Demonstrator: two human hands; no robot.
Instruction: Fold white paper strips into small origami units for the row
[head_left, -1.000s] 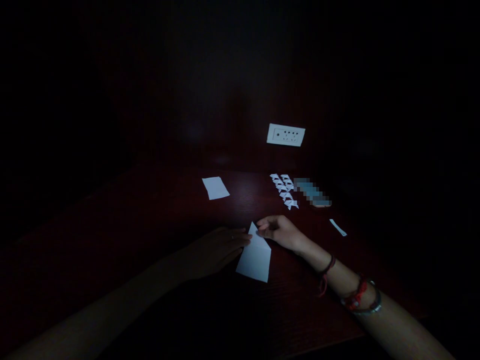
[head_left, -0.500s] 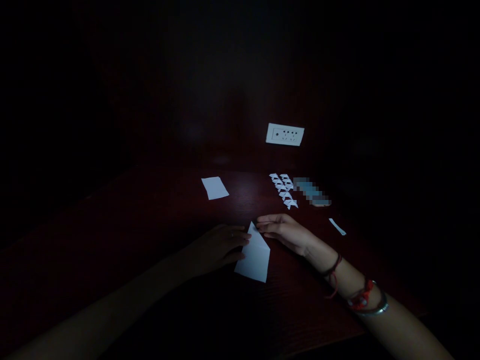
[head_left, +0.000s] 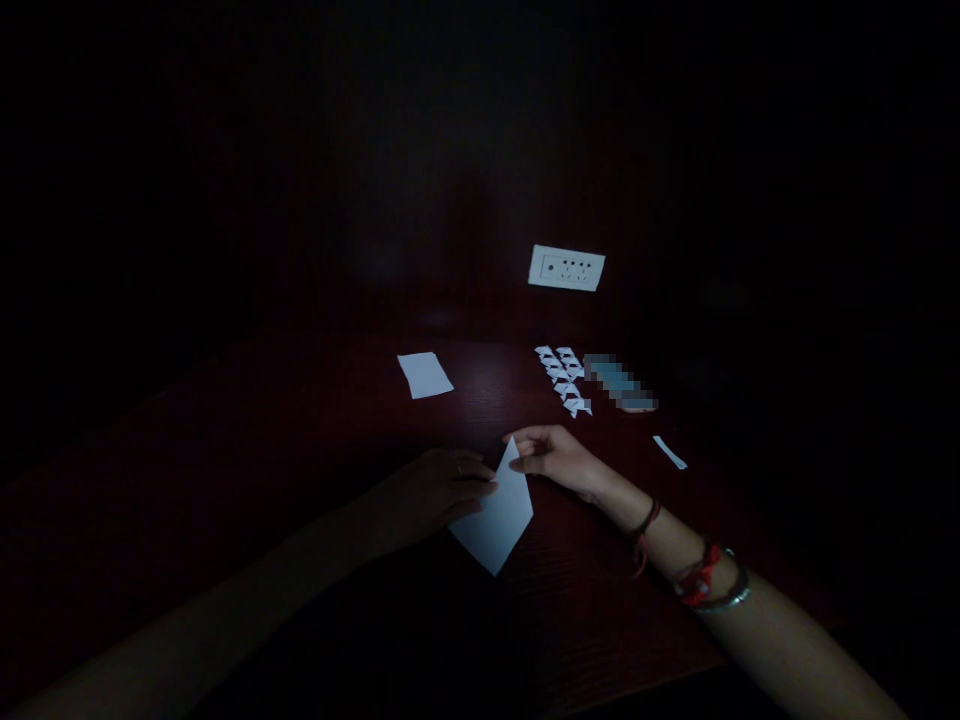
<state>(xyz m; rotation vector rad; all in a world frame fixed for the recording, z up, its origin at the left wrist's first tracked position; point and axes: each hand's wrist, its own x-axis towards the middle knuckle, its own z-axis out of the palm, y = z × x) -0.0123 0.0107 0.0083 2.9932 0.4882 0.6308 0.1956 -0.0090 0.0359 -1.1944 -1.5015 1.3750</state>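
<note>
A white sheet of paper (head_left: 496, 512) with a folded, pointed top lies on the dark red table (head_left: 315, 450) in very dim light. My left hand (head_left: 427, 492) rests on the sheet's left edge, fingers bent and pressing it. My right hand (head_left: 553, 458) pinches the pointed top corner of the sheet between thumb and fingers. Red cords and a metal bangle circle my right wrist.
A small white paper (head_left: 425, 374) lies further back at centre. Several small folded white pieces (head_left: 564, 378) sit in a cluster at the back right, beside a blurred bluish object (head_left: 621, 384). A narrow paper strip (head_left: 669, 452) lies right. A white wall socket (head_left: 566, 268) is behind.
The sheet has turned counter-clockwise, its lower corner now pointing towards me. My right hand has gone from flat fingers to a pinch on the top corner.
</note>
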